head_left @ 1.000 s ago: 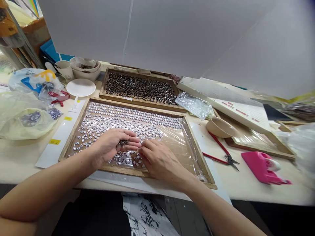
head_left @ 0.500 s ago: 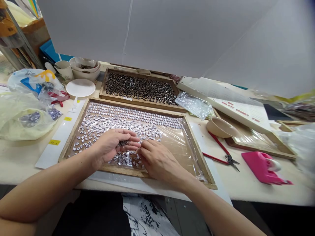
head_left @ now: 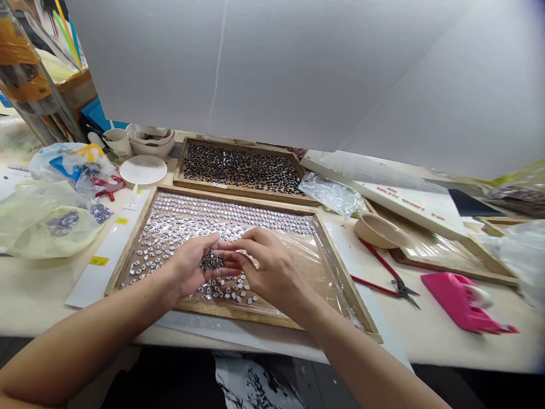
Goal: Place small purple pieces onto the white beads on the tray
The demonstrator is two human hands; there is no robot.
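My left hand (head_left: 193,266) is turned palm up and cupped around a heap of small thin metal pieces (head_left: 212,261). Close against its fingers, my right hand (head_left: 269,260) has thumb and forefinger pinched together; whatever sits between them is too small to make out. Both hands are over a wooden-framed tray (head_left: 238,309) lined with clear film. Many small drop-shaped pale pieces with dark centres (head_left: 170,222) lie on the film, in tight rows at the far side and looser toward me. The hands hide some of them.
Behind stands a second tray (head_left: 200,184) of dark shiny pieces. Red-handled pliers (head_left: 389,279), a beige bowl (head_left: 380,230) and a pink tape dispenser (head_left: 462,301) are on the right. Plastic bags (head_left: 38,227), a white round dish (head_left: 143,170) and stacked bowls (head_left: 151,145) are on the left.
My right hand has lifted and come over the left fingers. The metal heap in the left palm shows more plainly. The whole view has shifted slightly, with things sitting lower.
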